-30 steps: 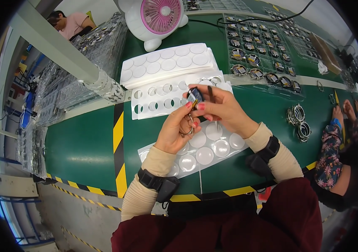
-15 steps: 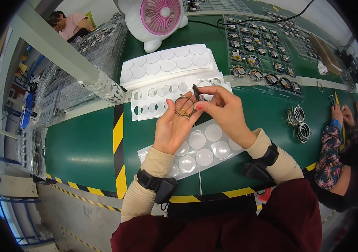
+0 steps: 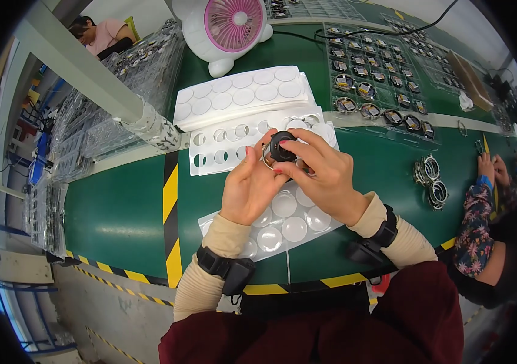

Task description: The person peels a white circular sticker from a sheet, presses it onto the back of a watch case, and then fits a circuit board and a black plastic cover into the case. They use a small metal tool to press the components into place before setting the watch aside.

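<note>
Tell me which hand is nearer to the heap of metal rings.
Right. The right hand is left of the heap of metal rings, across green tabletop; the left hand is farther left, on the right hand's other side.

We count two hands, our left hand (image 3: pixel 247 193) and our right hand (image 3: pixel 332 182), plus one black round part (image 3: pixel 283 146), one metal ring (image 3: pixel 264 159) and two black wrist straps (image 3: pixel 212 260). On the counter (image 3: pixel 116 212) we find one pink-and-white fan (image 3: pixel 234 24), one white top sheet (image 3: pixel 233 90) with twelve circles in two rows of six, and two bunches of rings (image 3: pixel 437 194), too tangled for us to number singly. We also tally five round parts (image 3: pixel 393 116) along the clear tray's (image 3: pixel 384 94) near edge, one brown box (image 3: pixel 468 76) and one crumpled white wad (image 3: pixel 466 101).
</note>
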Demonstrator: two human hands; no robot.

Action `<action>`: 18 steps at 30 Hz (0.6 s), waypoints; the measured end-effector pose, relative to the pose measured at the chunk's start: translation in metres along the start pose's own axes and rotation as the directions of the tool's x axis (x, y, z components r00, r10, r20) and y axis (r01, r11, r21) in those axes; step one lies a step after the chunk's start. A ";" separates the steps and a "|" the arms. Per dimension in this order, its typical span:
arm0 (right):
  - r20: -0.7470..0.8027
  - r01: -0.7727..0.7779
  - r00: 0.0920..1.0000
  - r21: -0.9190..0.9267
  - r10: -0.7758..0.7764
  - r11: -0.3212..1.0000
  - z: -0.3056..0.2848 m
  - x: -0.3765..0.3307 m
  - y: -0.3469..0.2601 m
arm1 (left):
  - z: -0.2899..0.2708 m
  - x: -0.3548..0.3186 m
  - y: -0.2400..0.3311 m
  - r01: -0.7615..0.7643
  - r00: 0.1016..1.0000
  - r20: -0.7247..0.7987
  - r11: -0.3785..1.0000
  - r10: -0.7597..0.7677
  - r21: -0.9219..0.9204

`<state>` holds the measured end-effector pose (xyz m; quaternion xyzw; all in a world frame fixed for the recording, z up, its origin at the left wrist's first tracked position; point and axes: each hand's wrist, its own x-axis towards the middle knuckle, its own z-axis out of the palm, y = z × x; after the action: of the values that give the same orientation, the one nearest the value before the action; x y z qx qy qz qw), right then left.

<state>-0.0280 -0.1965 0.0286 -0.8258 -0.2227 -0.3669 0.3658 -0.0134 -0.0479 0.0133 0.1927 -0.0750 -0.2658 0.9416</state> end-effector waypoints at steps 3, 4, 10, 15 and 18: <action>-0.009 -0.026 1.000 0.020 0.026 0.999 -0.001 0.002 0.000 | 0.001 0.001 0.001 -0.020 1.000 -0.022 0.999 0.021 0.050; -0.008 -0.025 1.000 0.020 0.025 0.999 -0.003 0.002 -0.002 | 0.001 0.001 0.000 -0.035 0.999 -0.022 0.997 0.037 0.063; 0.052 -0.105 0.994 0.118 0.099 0.988 -0.008 0.005 -0.012 | -0.004 -0.001 0.000 -0.107 0.994 0.028 0.984 0.105 0.145; 0.090 -0.113 0.991 0.118 0.103 0.986 -0.013 0.007 -0.017 | -0.003 -0.003 0.001 -0.073 0.997 0.026 0.984 0.069 0.161; 0.087 -0.121 0.990 0.103 0.113 0.987 -0.014 0.006 -0.017 | -0.004 -0.003 0.000 -0.068 0.998 0.028 0.983 0.064 0.173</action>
<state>-0.0410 -0.1959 0.0474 -0.8307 -0.2079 -0.2985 0.4215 -0.0150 -0.0454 0.0091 0.2685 -0.1146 -0.2291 0.9286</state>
